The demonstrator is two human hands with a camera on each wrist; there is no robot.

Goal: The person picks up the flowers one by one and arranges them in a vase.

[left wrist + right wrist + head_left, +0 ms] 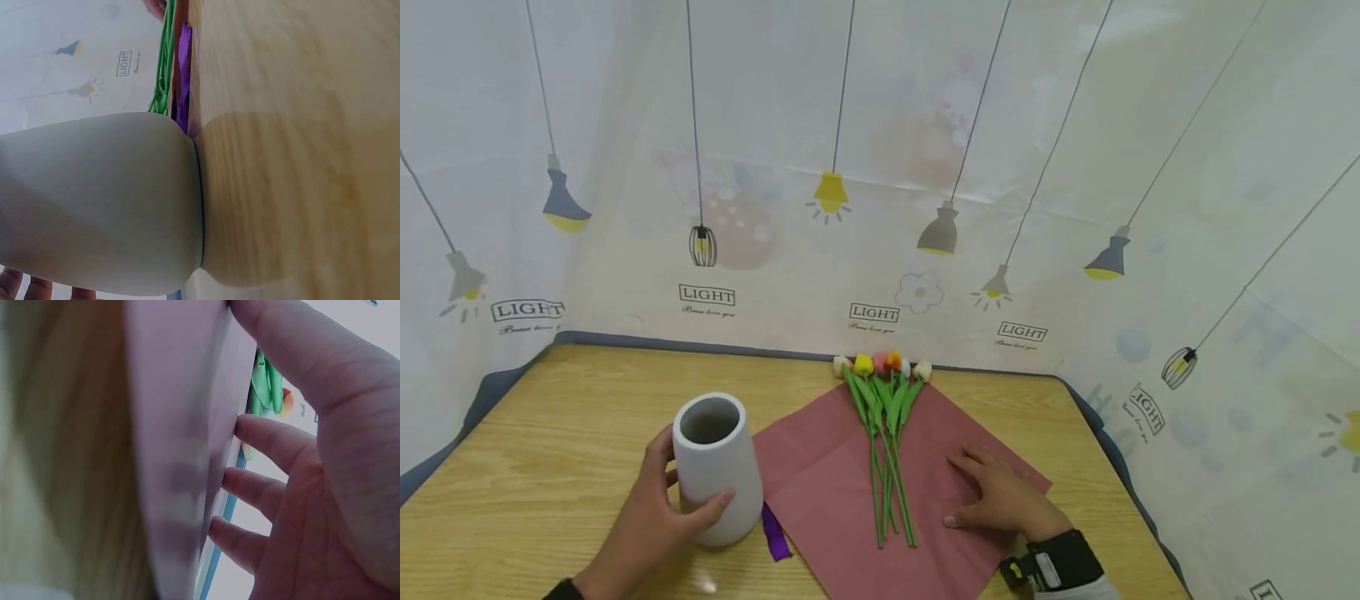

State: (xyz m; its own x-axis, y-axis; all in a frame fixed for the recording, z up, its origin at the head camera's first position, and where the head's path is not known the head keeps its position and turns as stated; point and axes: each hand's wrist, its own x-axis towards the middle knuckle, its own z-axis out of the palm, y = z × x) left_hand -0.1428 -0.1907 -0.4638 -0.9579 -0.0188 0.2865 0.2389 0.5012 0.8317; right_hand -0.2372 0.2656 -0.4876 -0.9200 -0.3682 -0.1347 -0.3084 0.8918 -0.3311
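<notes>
My left hand [658,512] grips a white vase [724,483] around its side, thumb in front and fingers behind. The vase is upright at the left of the paper, its dark opening facing up; in the left wrist view its base [187,206] is at the wooden tabletop. On a sheet of dusty-pink wrapping paper [808,467] lies a bunch of artificial tulips [883,408], blooms at the far corner and green stems toward me. My right hand [1000,496] rests its spread fingertips on the paper, right of the stems. In the right wrist view, those fingers [250,494] touch the sheet [181,425].
A purple ribbon [775,533] sticks out from under the paper's left edge, beside the vase. The wooden table [602,417] ends at a cloth backdrop [820,267] printed with hanging lamps, which stands along the back and sides.
</notes>
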